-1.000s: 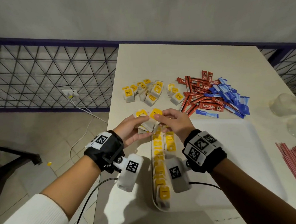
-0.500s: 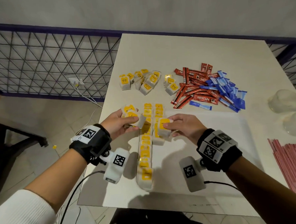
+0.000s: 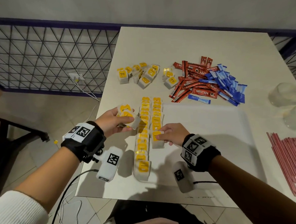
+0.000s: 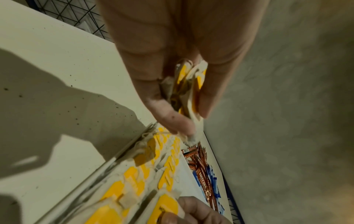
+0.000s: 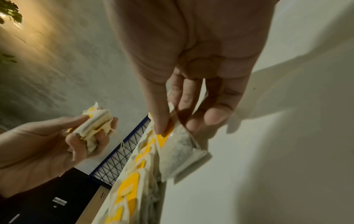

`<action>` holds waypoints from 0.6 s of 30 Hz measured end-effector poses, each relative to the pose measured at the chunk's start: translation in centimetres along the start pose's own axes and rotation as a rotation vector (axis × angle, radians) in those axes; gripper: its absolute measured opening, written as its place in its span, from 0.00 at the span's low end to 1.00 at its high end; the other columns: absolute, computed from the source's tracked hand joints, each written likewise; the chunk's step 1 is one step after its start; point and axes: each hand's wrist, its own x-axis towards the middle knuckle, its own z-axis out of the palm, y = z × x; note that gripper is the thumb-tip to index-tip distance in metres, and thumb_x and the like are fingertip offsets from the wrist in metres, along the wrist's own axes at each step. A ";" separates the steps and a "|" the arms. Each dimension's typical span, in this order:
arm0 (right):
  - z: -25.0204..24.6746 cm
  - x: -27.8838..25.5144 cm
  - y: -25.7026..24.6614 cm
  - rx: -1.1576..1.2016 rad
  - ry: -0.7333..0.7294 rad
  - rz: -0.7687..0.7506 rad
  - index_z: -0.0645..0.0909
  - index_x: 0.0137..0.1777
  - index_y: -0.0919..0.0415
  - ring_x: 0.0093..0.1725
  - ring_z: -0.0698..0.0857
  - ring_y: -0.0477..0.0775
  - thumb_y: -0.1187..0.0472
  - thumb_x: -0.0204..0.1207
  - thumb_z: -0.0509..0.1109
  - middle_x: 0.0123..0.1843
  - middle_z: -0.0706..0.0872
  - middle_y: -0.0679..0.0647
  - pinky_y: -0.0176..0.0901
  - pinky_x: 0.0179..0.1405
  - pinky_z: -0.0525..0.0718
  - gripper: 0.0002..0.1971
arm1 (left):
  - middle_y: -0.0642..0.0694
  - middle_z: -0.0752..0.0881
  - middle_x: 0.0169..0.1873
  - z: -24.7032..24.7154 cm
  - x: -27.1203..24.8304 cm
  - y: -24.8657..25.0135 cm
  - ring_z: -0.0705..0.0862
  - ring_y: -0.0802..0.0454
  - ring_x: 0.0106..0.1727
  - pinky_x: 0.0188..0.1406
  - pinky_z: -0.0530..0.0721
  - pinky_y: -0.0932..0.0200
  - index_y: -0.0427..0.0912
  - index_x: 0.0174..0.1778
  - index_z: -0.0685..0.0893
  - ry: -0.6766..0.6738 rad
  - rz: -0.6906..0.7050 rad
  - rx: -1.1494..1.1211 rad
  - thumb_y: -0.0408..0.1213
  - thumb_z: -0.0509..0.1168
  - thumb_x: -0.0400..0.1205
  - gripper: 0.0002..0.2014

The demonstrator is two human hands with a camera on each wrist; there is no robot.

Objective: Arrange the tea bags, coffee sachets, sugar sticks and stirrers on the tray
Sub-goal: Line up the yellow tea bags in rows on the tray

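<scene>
A white tray (image 3: pixel 213 134) lies on the table, with two rows of yellow-tagged tea bags (image 3: pixel 142 146) along its left side. My left hand (image 3: pixel 125 120) hovers at the tray's left edge and grips a small bundle of tea bags (image 3: pixel 127 115), also seen between thumb and fingers as the bundle (image 4: pixel 189 84). My right hand (image 3: pixel 159 137) pinches one tea bag (image 3: pixel 157 139) at the near end of the right row. In the right wrist view, thumb and fingers hold that tea bag (image 5: pixel 178 150) by its yellow tag, low over the tray.
Loose tea bags (image 3: pixel 140 74) lie beyond the tray, with red coffee sachets (image 3: pixel 193 82) and blue sugar sticks (image 3: pixel 228 83) to their right. Pink stirrers (image 3: pixel 293 157) lie at the right edge, near two clear cups (image 3: pixel 287 94). The table's left edge drops to the floor.
My right hand left the bundle with one tea bag and brought it toward me to the near end of the right row. My left hand stayed at the tray's left edge with the bundle.
</scene>
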 end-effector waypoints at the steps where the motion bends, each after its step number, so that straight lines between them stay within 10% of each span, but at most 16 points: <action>1: 0.0 0.1 0.0 0.011 0.008 -0.006 0.79 0.51 0.59 0.32 0.80 0.44 0.61 0.70 0.76 0.36 0.83 0.52 0.31 0.28 0.74 0.12 | 0.48 0.80 0.34 0.0 0.0 0.0 0.82 0.64 0.22 0.30 0.87 0.64 0.44 0.44 0.80 -0.001 -0.002 0.007 0.19 0.61 0.79 0.13; 10: 0.8 0.8 0.4 -0.073 0.155 -0.098 0.76 0.36 0.45 0.38 0.79 0.52 0.56 0.66 0.79 0.34 0.80 0.47 0.51 0.50 0.81 0.12 | 0.48 0.82 0.36 0.3 0.5 0.4 0.84 0.63 0.24 0.31 0.87 0.64 0.44 0.45 0.80 -0.037 -0.021 0.051 0.20 0.61 0.79 0.13; 18: 0.6 0.6 0.5 -0.056 0.154 -0.113 0.76 0.41 0.47 0.32 0.80 0.50 0.57 0.65 0.79 0.32 0.78 0.47 0.48 0.49 0.83 0.13 | 0.51 0.84 0.30 0.4 1.1 0.5 0.84 0.62 0.25 0.28 0.87 0.66 0.45 0.44 0.80 -0.054 -0.036 0.063 0.20 0.62 0.79 0.13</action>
